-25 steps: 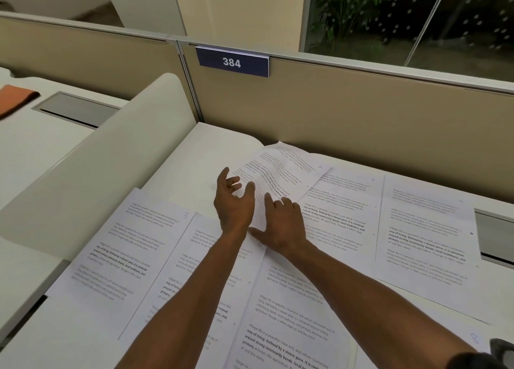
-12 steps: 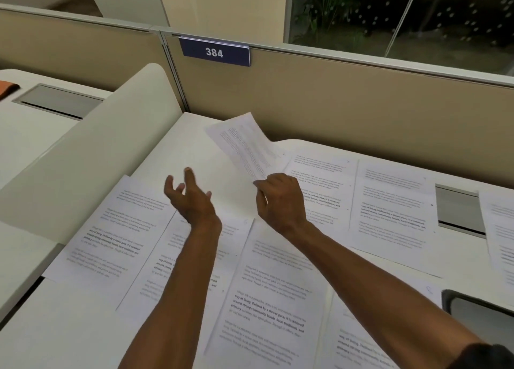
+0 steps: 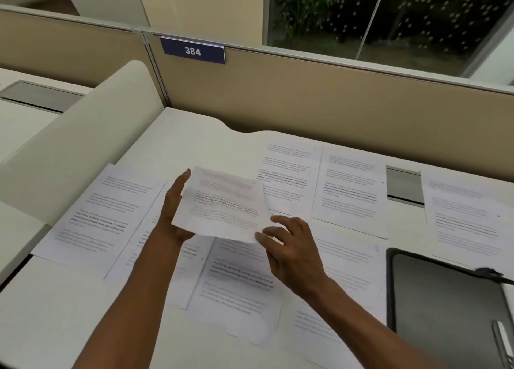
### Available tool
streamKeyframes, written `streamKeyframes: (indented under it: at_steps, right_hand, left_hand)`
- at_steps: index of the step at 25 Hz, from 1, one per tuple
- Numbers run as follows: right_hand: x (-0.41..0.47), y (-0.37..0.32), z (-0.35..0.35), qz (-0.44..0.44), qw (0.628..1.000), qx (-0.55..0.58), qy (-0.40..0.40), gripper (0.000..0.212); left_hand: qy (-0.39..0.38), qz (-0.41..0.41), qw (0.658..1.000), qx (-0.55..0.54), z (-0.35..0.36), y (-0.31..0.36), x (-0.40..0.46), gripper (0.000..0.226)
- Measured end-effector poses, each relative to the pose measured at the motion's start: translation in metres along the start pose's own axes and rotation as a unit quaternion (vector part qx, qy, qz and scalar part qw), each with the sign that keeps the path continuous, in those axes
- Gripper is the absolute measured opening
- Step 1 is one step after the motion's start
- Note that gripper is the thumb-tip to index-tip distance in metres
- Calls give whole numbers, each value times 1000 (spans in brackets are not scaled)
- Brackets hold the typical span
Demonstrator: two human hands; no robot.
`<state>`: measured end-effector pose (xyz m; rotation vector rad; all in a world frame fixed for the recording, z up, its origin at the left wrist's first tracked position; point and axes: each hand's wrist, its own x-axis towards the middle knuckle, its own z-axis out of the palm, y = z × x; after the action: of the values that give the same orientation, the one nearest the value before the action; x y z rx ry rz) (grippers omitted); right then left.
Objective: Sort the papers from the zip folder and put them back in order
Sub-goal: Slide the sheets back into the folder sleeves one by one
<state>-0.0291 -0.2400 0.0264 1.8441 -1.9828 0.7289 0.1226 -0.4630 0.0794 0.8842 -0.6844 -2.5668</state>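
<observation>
A printed sheet (image 3: 222,204) hangs in the air above the desk, held between both hands. My left hand (image 3: 173,210) supports its left edge with the palm under it and straight fingers along the side. My right hand (image 3: 289,246) pinches its lower right corner. Several more printed pages lie flat on the white desk: one at the far left (image 3: 94,215), one under my arms (image 3: 239,282), others at the back right (image 3: 350,190). The dark zip folder (image 3: 445,307) lies at the right edge, its zipper pull showing.
A beige partition (image 3: 333,98) with a blue "384" plate (image 3: 192,51) closes the back of the desk. A curved white divider (image 3: 72,149) rises on the left. A grey cable hatch (image 3: 404,185) sits among the pages at the back right.
My right hand lifted the sheet off the desk and brought it nearer and lower. My left hand, which was free and open, came in under the sheet's left edge.
</observation>
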Motion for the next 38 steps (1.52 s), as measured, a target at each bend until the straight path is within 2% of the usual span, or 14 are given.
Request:
streamKeyframes:
  at_steps: [3, 6, 9, 11, 13, 15, 19, 22, 24, 27, 31, 33, 36, 38]
  right_hand:
    - [-38, -12, -21, 29, 999, 32, -2, 25]
    - [-78, -21, -49, 144, 976, 159, -24, 22]
    - [-117, -19, -90, 327, 859, 382, -96, 29]
    - [-123, -19, -95, 432, 744, 496, -119, 43]
    - [-173, -2, -150, 513, 660, 539, -101, 59]
    - [-173, -3, -143, 579, 578, 564, -111, 59]
    - [-222, 9, -182, 622, 432, 645, -99, 55]
    - [-262, 24, -215, 596, 370, 710, -64, 57]
    - [-286, 39, -234, 581, 381, 718, -39, 50]
    - [-322, 62, -257, 600, 479, 640, -26, 32]
    - [-370, 80, -283, 632, 581, 513, 8, 27]
    - [-387, 84, -298, 644, 583, 493, 46, 28]
    - [-401, 86, -322, 646, 518, 548, 117, 27]
    - [-403, 82, -336, 638, 494, 571, 151, 29]
  left_hand:
    - [37, -21, 995, 94, 5, -23, -17, 44]
    - [-1, 39, 988, 150, 15, -52, -41, 52]
    - [-27, 63, 984, 162, 44, -82, -69, 61]
    - [-17, 69, 981, 180, 52, -92, -82, 62]
    - [-42, 67, 977, 200, 110, -155, -109, 60]
    - [-61, 75, 977, 192, 121, -165, -114, 62]
    - [-110, 53, 973, 194, 176, -233, -129, 63]
    - [-107, 50, 980, 159, 202, -285, -143, 55]
    - [-109, 54, 979, 164, 210, -314, -149, 55]
    - [-102, 44, 971, 213, 207, -351, -152, 59]
    - [-87, -3, 948, 305, 205, -389, -146, 62]
    - [-77, -17, 942, 326, 212, -407, -142, 46]
    - [-37, -102, 981, 161, 229, -432, -133, 45]
    - [-29, -103, 978, 177, 249, -455, -133, 42]
